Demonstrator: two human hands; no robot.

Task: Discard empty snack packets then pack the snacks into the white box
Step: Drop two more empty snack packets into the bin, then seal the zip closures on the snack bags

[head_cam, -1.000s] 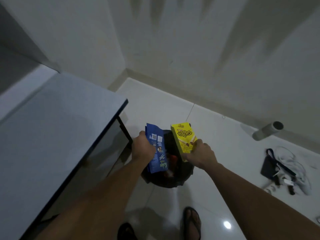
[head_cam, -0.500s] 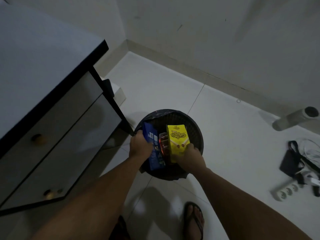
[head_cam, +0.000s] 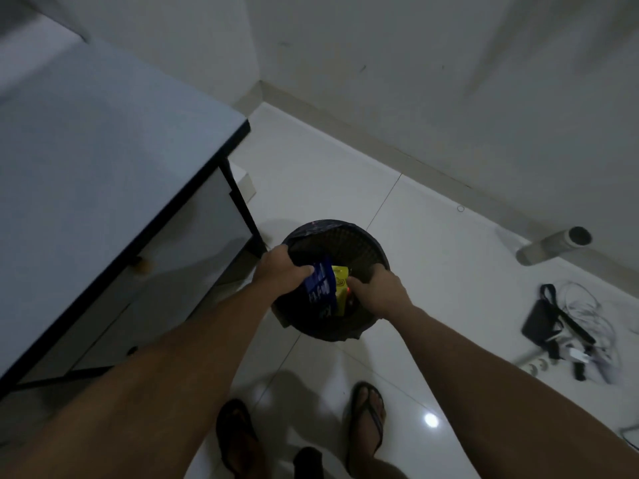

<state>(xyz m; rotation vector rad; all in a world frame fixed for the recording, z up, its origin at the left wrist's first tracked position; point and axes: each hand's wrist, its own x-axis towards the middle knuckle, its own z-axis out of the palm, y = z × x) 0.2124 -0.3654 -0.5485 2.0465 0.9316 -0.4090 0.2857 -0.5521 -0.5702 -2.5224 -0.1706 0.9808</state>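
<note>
Two packets, blue packet (head_cam: pixel 320 288) and yellow packet (head_cam: pixel 340 283), in one bin (head_cam: pixel 363 242).

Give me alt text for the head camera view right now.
A person's left hand holds a blue packet and the right hand a yellow packet, both inside a black bin on white floor tiles beside a desk.

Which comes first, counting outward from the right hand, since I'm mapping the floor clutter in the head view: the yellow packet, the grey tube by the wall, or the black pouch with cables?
From the right hand:
1. Yellow packet, at its fingertips inside the bin.
2. Black pouch, on the floor to the right.
3. Grey tube, farther right against the wall.
</note>
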